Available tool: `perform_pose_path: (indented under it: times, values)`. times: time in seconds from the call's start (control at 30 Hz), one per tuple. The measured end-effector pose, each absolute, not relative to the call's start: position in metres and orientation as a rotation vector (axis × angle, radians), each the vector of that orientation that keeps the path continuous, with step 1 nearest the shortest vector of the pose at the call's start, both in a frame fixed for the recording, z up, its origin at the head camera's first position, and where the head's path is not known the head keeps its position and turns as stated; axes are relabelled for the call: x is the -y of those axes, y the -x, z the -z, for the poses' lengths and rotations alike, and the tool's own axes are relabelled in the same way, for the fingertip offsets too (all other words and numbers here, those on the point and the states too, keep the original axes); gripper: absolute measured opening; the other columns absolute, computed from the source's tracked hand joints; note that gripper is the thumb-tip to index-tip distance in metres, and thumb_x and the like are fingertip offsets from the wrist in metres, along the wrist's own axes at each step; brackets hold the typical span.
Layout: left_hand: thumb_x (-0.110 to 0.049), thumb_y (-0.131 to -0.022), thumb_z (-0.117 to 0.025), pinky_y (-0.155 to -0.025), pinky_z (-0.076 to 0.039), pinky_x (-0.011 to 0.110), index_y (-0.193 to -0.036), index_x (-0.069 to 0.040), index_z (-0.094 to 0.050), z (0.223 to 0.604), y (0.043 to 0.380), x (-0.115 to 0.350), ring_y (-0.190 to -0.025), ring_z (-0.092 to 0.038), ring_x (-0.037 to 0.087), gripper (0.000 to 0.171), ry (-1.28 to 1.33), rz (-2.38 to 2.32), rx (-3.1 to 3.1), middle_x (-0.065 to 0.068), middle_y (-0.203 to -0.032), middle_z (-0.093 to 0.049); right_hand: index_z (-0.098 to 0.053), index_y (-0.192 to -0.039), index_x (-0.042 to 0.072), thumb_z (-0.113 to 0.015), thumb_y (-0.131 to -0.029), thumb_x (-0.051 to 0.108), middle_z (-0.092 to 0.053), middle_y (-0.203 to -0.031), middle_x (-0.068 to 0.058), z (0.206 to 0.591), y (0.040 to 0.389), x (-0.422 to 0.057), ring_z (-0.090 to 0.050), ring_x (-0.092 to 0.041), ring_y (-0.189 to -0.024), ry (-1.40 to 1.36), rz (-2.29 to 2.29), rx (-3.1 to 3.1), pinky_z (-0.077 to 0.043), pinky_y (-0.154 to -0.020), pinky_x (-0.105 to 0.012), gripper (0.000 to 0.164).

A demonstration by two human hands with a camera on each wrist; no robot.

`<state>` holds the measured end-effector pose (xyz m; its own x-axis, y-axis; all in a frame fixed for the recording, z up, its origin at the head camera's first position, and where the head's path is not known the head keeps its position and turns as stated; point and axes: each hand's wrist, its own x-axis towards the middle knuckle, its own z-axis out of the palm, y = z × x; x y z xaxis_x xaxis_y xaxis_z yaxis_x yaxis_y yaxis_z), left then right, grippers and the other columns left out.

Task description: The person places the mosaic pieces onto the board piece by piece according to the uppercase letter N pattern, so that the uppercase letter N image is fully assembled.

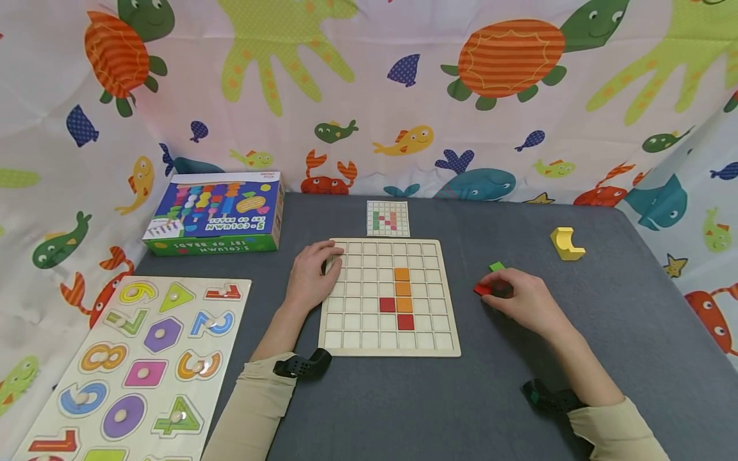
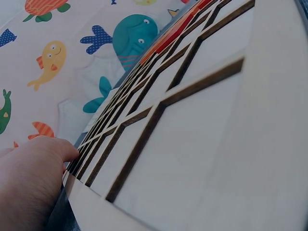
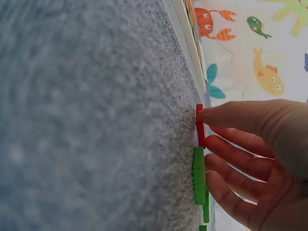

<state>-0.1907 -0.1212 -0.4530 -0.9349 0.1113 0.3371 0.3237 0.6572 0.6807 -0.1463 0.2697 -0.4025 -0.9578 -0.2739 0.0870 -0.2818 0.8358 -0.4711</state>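
Note:
My left hand rests at the upper left corner of a wooden grid board, its fingertips on the edge. Orange square tiles and red square tiles sit in some of the board's cells. To the right of the board, my right hand pinches a red tile between thumb and finger, close over the grey tabletop. Green tiles lie right beside the red one, below the other fingers; in the head view a green tile shows just behind the hand.
A small pattern card lies behind the board. At the left are a bead-set box and a wooden puzzle board with numbers and shapes. A yellow curved block stands at the back right. A sea-animal cloth hangs behind the table.

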Motion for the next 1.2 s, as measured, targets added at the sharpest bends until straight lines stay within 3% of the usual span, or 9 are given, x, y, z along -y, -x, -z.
perform_pose_path:
  times: [0.5,0.77,1.2]
  values:
    - [-0.016,-0.096,-0.060,-0.113,-0.027,0.051,-0.115,-0.009,-0.072,0.454,0.190,0.122,-0.125,-0.050,0.033,0.024,0.358,1.136,2.600,0.012,-0.131,-0.060,-0.070,-0.111,0.005,-0.075,-0.085,0.012,-0.068,-0.101,-0.009,0.404,0.152,-0.255,-0.065,-0.023,-0.089,-0.438,-0.951,2.976,-0.056,-0.075,-0.040,0.028]
    - [-0.018,-0.096,-0.060,-0.112,-0.028,0.051,-0.115,-0.010,-0.073,0.455,0.191,0.122,-0.124,-0.051,0.031,0.024,0.348,1.131,2.615,0.010,-0.130,-0.060,-0.069,-0.113,0.009,-0.076,-0.086,0.016,-0.068,-0.104,-0.005,0.401,0.160,-0.212,-0.062,-0.021,-0.091,-0.506,-1.152,2.966,-0.056,-0.081,-0.041,0.029]
    - [-0.019,-0.097,-0.060,-0.112,-0.028,0.050,-0.115,-0.011,-0.072,0.453,0.192,0.121,-0.123,-0.051,0.029,0.024,0.332,1.131,2.635,0.009,-0.131,-0.059,-0.071,-0.107,0.010,-0.077,-0.083,0.013,-0.068,-0.096,0.001,0.402,0.168,-0.132,-0.061,-0.017,-0.086,-0.826,-1.230,2.928,-0.055,-0.079,-0.033,0.025]
